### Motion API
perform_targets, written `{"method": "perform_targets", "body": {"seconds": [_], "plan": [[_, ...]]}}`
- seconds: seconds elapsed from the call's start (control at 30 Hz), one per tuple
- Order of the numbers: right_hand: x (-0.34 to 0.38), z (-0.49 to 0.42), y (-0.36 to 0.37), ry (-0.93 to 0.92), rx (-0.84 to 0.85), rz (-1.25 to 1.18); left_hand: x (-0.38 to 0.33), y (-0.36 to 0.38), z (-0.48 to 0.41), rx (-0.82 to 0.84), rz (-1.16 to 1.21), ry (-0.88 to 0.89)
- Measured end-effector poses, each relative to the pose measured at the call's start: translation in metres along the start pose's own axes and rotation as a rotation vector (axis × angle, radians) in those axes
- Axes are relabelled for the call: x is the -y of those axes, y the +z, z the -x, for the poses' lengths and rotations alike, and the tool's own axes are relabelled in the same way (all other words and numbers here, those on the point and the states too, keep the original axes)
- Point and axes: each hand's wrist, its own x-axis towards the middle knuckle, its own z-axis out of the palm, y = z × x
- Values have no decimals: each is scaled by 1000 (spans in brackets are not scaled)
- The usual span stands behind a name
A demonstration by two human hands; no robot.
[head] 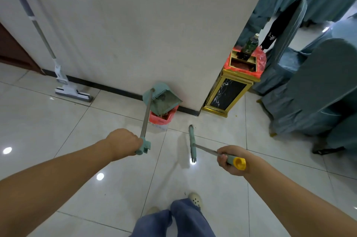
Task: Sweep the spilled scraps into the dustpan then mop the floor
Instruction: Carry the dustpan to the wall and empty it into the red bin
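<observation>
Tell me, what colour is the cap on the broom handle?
Yellow cap, clearest in the head view.

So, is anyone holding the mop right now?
No, the mop leans against the wall; the left hand grips the dustpan and the right hand the broom.

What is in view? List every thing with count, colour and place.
small bin: one, red liner, floor by the wall
dustpan: one, teal, tilted over the small bin
broom: one, teal head, right of the small bin
mop: one, white and grey, leaning on the wall, left
tall bin: one, gold and black, wall's corner
bottle: one, green, on the tall bin
covered chairs: several, blue-grey, right
left hand: one, grips the dustpan's handle
right hand: one, grips the broom's handle
</observation>
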Motion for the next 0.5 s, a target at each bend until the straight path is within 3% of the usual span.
{"method": "perform_targets", "body": {"seconds": [0.27, 0.5], "plan": [[7, 13, 9, -10, 27, 49, 14, 10, 10, -128, 147, -118], [24, 28, 44, 24, 31, 207, 27, 30, 36, -304, 613, -561]]}}
